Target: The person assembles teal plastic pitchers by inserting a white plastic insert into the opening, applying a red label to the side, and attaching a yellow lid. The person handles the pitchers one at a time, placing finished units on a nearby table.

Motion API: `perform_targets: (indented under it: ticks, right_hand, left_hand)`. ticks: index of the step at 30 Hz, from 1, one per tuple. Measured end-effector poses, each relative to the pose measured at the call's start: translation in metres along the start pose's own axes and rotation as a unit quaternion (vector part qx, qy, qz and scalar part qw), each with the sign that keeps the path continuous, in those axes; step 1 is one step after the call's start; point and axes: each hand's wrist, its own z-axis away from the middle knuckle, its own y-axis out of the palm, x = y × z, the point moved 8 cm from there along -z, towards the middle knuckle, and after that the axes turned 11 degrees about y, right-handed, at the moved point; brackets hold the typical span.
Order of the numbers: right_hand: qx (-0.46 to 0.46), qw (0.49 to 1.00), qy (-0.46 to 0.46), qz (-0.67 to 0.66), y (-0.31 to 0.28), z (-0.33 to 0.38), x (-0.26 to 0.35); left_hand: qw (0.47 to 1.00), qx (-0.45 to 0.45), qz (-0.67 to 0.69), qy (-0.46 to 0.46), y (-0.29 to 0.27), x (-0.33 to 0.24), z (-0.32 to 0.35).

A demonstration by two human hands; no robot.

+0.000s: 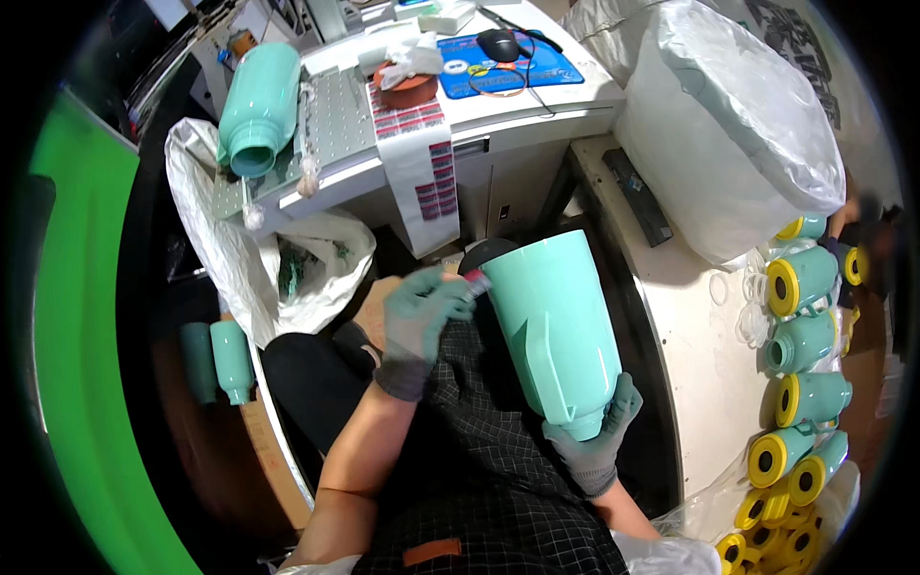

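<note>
A large mint-green jug body (561,316) with a side handle is tilted over my lap, its wide end up and away from me. My right hand (599,436) wraps round its narrow neck at the bottom. My left hand (420,316), in a grey and green glove, pinches a small red and white sticker (476,281) beside the jug's upper left wall. Whether the sticker touches the jug I cannot tell. From the desk hangs a strip of similar stickers (436,177), coming from under a reddish-brown roll (407,88).
Another green jug body (261,105) lies on the perforated metal plate (335,115). A white sack (216,230) hangs open at left. On the right bench (709,383) stand a big white bag (724,125) and several green bottles with yellow parts. A mouse (498,44) sits on a blue mat.
</note>
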Motion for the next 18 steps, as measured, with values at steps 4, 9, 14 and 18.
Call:
perform_targets:
  ticks: [4,9,14,18]
  right_hand:
    - [0.018,1.000,-0.014,-0.001,0.003,0.002,0.008]
    - [0.009,0.999,-0.028,0.017,0.004,0.005,0.013]
    - [0.012,0.996,-0.045,0.079,0.006,0.009,0.016]
    - [0.039,0.997,-0.035,0.058,0.006,0.008,0.016]
  left_hand:
    - [0.992,0.115,0.000,-0.053,0.040,-0.001,0.017]
    - [0.992,0.117,-0.015,-0.049,0.040,-0.006,0.016]
    - [0.994,0.099,-0.025,-0.040,0.033,-0.004,0.017]
    - [0.967,0.062,-0.245,0.012,0.006,0.000,0.012]
